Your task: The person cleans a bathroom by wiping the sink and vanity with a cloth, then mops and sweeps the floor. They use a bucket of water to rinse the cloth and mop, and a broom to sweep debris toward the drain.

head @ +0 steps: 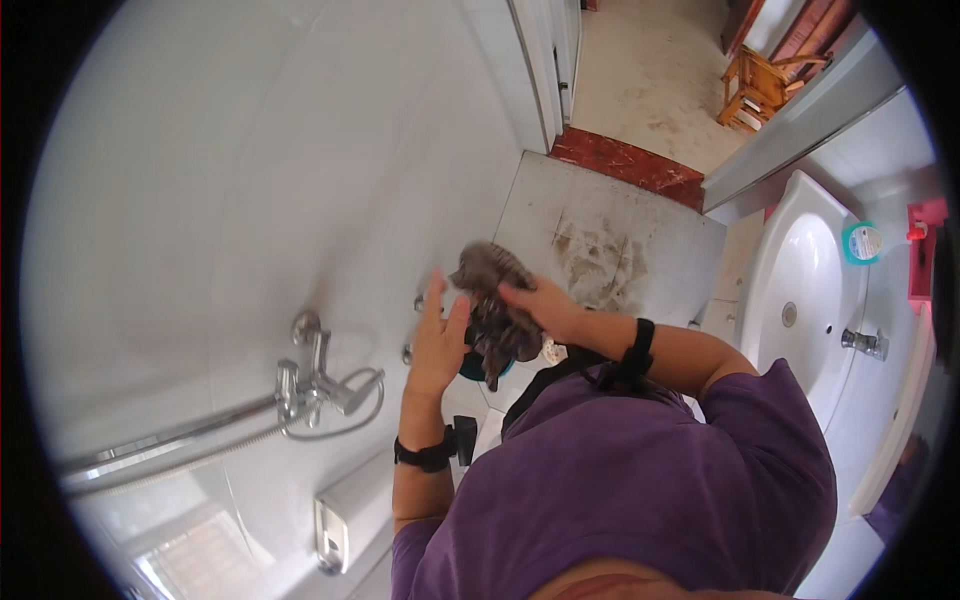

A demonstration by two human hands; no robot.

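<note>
My right hand [541, 306] grips a wet, crumpled grey-brown cloth [501, 322] in front of my body. The cloth hangs down over a dark bucket with a teal rim [474, 367], which it partly hides. My left hand [439, 337] is just left of the cloth, with its fingers spread and nothing in them. It is blurred at the fingertips, and I cannot tell whether it touches the cloth.
Chrome shower mixer and hose [322, 386] project from the tiled wall on the left. A white washbasin [795, 292] stands at right, with a teal container [862, 243] on its edge. Ahead are dirty floor tiles [600, 255], a red doorsill [626, 165] and a wooden chair [761, 82].
</note>
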